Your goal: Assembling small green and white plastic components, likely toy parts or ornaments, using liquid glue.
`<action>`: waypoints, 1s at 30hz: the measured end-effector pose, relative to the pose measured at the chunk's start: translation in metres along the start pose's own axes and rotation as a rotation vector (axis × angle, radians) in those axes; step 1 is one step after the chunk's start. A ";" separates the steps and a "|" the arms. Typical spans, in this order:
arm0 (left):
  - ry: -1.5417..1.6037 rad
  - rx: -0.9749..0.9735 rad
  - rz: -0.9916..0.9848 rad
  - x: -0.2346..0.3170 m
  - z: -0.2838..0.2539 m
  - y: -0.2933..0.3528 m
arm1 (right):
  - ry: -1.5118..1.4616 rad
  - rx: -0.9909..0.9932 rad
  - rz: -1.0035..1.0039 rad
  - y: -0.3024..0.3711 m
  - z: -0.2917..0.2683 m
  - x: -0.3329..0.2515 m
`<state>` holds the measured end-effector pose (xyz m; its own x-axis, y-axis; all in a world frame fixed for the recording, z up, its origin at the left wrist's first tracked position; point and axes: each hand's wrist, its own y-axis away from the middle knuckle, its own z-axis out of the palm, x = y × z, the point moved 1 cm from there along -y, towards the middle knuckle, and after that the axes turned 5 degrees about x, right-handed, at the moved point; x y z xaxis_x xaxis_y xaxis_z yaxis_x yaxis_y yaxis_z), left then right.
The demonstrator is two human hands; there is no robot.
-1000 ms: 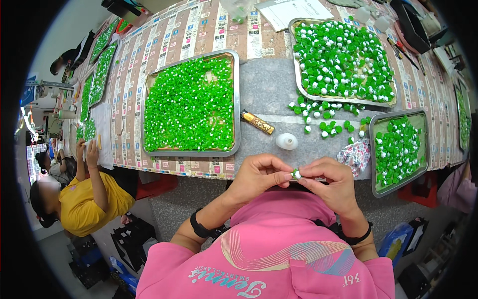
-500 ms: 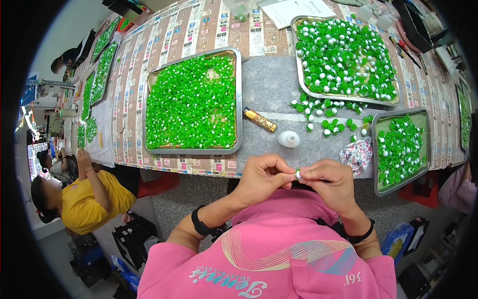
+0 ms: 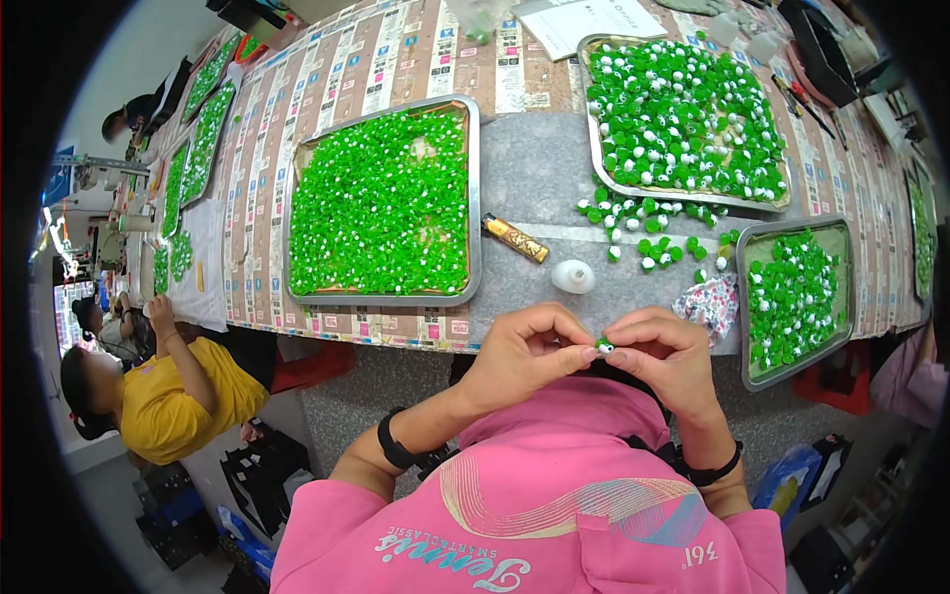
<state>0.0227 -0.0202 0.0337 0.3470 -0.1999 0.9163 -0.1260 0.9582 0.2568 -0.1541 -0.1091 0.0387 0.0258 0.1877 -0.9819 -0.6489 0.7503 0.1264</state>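
Note:
Between my fingertips, just off the table's near edge, is a small green-and-white piece [image 3: 605, 346]. My left hand [image 3: 534, 354] pinches it from one side, thumb against forefinger. My right hand [image 3: 665, 356] pinches it from the other; both hands are closed. Beyond them on the grey mat stands a white squeeze bottle [image 3: 573, 277], with a gold-and-black tube-like packet [image 3: 516, 238] lying behind it. Similar loose green-and-white pieces [image 3: 657, 252] are scattered below the far right tray [image 3: 643, 191]. A floral cloth [image 3: 709, 309] lies beyond my right hand.
A big metal tray [image 3: 473, 208] of small green pieces is at left. A smaller tray [image 3: 798, 372] of green-and-white pieces sits at the right edge. Papers [image 3: 584, 22] and tools [image 3: 800, 91] lie at the back. A person in yellow [image 3: 188, 401] works at far left.
The small piece has shifted slightly right and has turned, showing more green. My right hand has moved a little to the right, its fingers more arched.

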 end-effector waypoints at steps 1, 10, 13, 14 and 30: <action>0.060 -0.018 -0.077 0.001 0.000 0.000 | -0.047 0.014 0.049 0.000 0.000 0.000; 0.234 -0.130 -0.193 0.005 0.007 -0.003 | -0.224 0.023 0.262 0.001 0.000 0.001; 0.179 -0.121 -0.194 0.003 0.004 -0.004 | -0.261 0.020 0.280 0.002 -0.001 0.003; 0.175 -0.116 -0.202 0.001 0.002 -0.004 | -0.273 0.018 0.269 0.002 0.000 0.003; 0.380 -0.101 -0.192 -0.020 -0.001 0.000 | -0.399 -0.063 0.345 -0.003 0.006 -0.001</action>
<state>0.0170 -0.0161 0.0151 0.6747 -0.3053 0.6720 0.0591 0.9299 0.3631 -0.1478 -0.1081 0.0401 0.0822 0.6529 -0.7530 -0.7151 0.5649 0.4118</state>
